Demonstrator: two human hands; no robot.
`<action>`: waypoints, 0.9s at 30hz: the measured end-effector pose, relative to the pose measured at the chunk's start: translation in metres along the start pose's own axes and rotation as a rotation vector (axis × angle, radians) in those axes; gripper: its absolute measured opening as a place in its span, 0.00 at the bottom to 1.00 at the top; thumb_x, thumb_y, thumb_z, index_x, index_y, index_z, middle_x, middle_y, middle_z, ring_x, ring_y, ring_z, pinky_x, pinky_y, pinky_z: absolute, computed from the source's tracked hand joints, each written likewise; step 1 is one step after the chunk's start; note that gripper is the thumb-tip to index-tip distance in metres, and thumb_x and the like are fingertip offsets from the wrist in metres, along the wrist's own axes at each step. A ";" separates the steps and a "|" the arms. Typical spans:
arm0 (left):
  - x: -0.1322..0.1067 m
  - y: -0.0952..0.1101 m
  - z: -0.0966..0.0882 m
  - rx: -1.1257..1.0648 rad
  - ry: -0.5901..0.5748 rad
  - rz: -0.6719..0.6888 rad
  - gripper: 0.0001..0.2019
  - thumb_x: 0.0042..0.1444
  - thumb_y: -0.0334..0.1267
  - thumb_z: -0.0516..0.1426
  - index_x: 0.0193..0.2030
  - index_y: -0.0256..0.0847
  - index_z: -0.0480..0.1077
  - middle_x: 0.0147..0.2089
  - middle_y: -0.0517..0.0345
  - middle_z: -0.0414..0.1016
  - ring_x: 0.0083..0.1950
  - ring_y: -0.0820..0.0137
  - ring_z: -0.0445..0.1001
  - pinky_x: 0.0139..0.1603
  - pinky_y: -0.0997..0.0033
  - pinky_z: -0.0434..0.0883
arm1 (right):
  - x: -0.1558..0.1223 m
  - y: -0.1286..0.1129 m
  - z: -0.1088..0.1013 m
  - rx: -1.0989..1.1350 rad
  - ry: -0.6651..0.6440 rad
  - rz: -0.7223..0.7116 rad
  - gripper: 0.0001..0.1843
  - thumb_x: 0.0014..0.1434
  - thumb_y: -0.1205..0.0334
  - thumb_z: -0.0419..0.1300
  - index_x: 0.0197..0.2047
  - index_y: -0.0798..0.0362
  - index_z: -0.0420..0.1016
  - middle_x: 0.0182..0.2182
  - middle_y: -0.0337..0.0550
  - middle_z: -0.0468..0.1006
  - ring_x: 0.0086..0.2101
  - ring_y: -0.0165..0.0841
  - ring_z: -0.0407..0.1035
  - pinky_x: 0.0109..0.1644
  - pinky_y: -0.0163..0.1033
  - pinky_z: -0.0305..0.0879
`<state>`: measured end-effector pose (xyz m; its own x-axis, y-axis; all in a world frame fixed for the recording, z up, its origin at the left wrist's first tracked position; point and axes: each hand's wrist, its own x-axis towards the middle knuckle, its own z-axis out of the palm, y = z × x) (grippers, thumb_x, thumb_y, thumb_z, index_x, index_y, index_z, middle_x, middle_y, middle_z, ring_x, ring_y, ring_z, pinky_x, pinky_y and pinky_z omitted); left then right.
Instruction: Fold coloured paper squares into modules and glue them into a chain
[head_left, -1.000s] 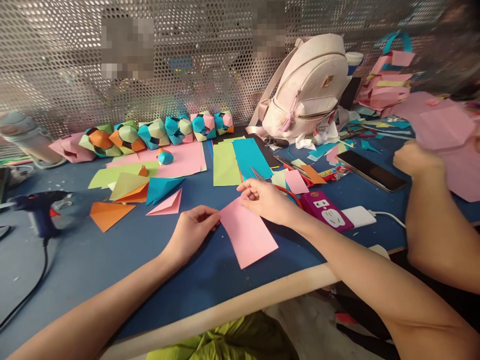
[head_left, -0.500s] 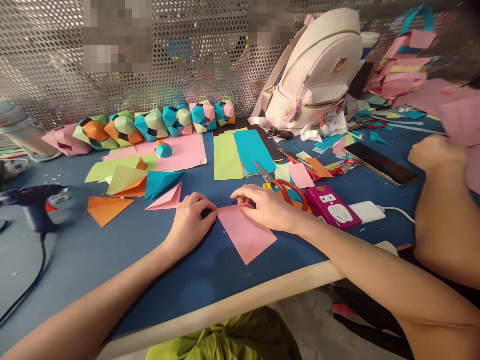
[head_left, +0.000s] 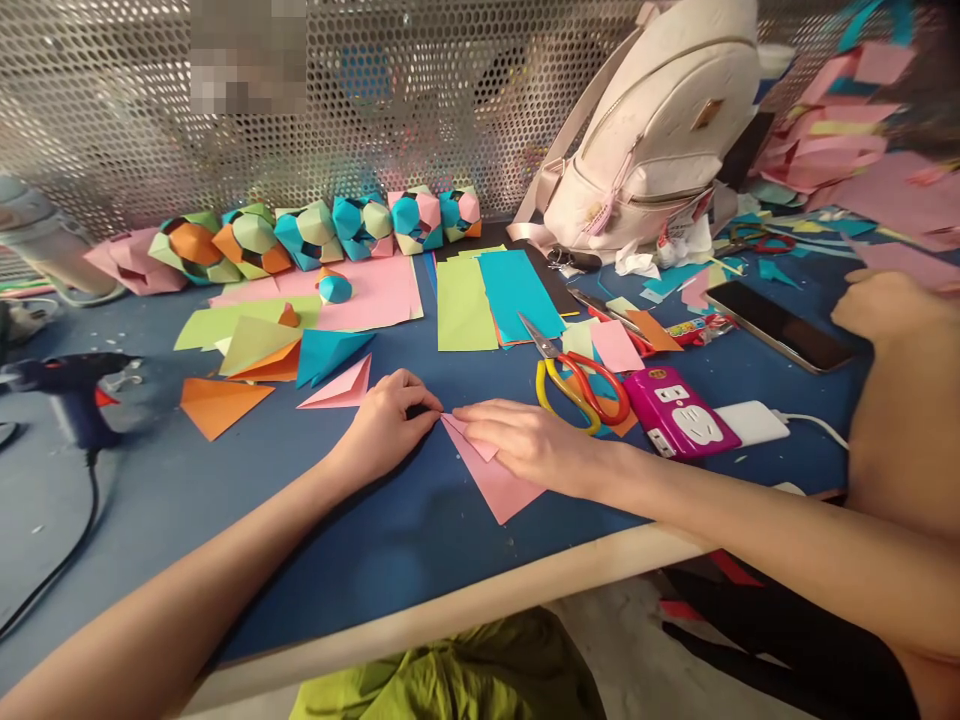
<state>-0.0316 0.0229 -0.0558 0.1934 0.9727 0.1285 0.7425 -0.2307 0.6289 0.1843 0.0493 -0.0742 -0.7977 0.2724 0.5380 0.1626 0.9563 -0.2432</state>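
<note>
And over it goes: since half a second ago your right hand (head_left: 536,445) has swept toward you across the pink sheet (head_left: 501,490), and a flap that was not down then now lies across its upper part. So one fold is laid, its crease running up to a sharp corner at the left; the lower part is a single flat layer, and any creasing under your right palm is hidden. I'd call this early going, with most of the shaping still left. The sheet sits on the blue tabletop (head_left: 405,550) in front of you, between your hands, smooth, pale pink, tapering to a point on your side. Your left hand (head_left: 390,415) is pinched narrow on that sharp corner; your right lies with fingers together over the flap, though whether it grips or only presses, I can't tell. Just beyond your left hand rests a folded pink piece (head_left: 339,387), beside a folded blue one (head_left: 330,355). Past your right hand lie the scissors (head_left: 556,357), and at the back, against the mesh, stands a row of paper balls (head_left: 306,238).
</note>
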 end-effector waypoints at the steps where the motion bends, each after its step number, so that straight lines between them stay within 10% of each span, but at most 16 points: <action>1: 0.001 0.000 -0.001 -0.001 -0.004 0.000 0.07 0.53 0.32 0.55 0.31 0.42 0.76 0.38 0.55 0.70 0.41 0.66 0.71 0.46 0.62 0.69 | 0.000 -0.002 -0.001 -0.022 -0.013 -0.009 0.16 0.61 0.78 0.47 0.46 0.66 0.74 0.48 0.60 0.77 0.50 0.39 0.71 0.53 0.44 0.73; 27: 0.000 0.001 0.000 0.013 0.000 0.008 0.08 0.52 0.31 0.54 0.31 0.42 0.75 0.37 0.56 0.70 0.41 0.67 0.71 0.46 0.63 0.69 | -0.006 -0.023 0.000 -0.143 0.081 -0.029 0.11 0.62 0.75 0.51 0.38 0.60 0.74 0.40 0.54 0.78 0.46 0.40 0.72 0.46 0.46 0.75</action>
<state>-0.0305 0.0230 -0.0549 0.1994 0.9709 0.1328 0.7491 -0.2384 0.6181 0.1854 0.0259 -0.0716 -0.7550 0.2462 0.6078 0.2253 0.9678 -0.1122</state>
